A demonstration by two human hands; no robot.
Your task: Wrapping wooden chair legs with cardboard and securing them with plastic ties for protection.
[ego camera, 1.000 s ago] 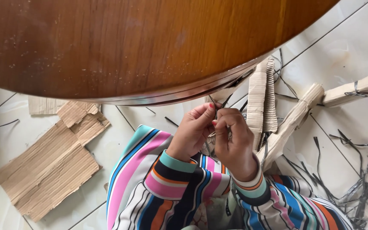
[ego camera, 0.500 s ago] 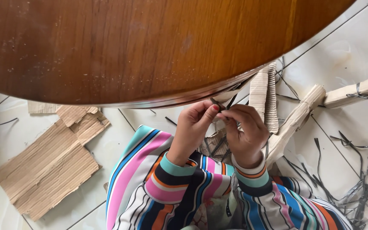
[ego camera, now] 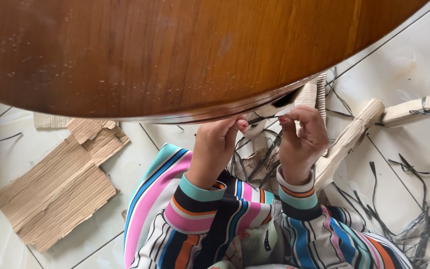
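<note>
A round brown wooden table (ego camera: 175, 55) fills the upper part of your view, its curved rim running just above your hands. Below it lies the pale tiled floor (ego camera: 414, 65), with torn pieces of cardboard (ego camera: 55, 189) off to your left and rolled cardboard bundles (ego camera: 349, 142) to your right, their long axes slanting up and to the right. Black plastic strips (ego camera: 424, 229) lie scattered near your right knee.

Your striped sleeves reach up from the bottom edge. Your left hand (ego camera: 215, 147) is curled, thumb and forefinger pinched together just under the table rim. Your right hand (ego camera: 302, 142) sits just beside it, fingers bent inward and fingertips closed. Between the two hands a thin dark strip (ego camera: 264, 119) runs roughly level, left to right, right below the table edge; both hands appear to grip its ends, though the strip is small and partly hidden. More dark strips (ego camera: 257, 162) hang tangled beneath, between your wrists, over a crumpled cardboard piece.
</note>
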